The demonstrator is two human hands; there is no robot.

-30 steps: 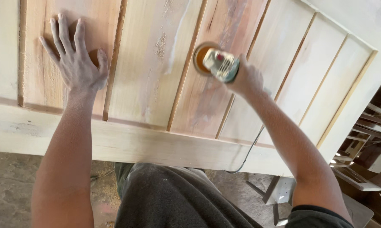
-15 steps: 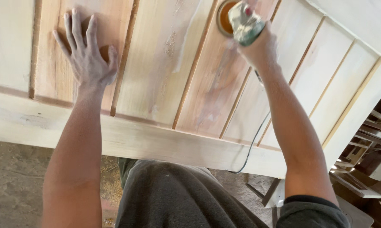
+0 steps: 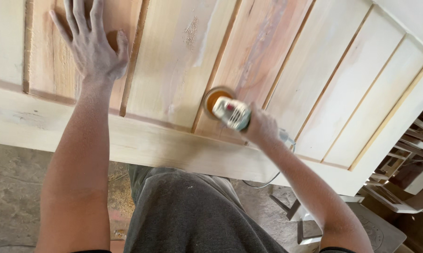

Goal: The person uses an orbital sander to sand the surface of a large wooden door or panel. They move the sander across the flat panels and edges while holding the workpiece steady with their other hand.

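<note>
My right hand [image 3: 260, 129] grips the sander [image 3: 228, 111], disc down at the near end of a plank on the wooden panel [image 3: 174, 61]; planks run away from me. Left hand [image 3: 92, 44] lies flat, fingers spread, far left.

Sawdust [image 3: 120, 197] on the concrete floor [image 3: 12, 192]; stacked wooden frames [image 3: 408, 154] at right.
</note>
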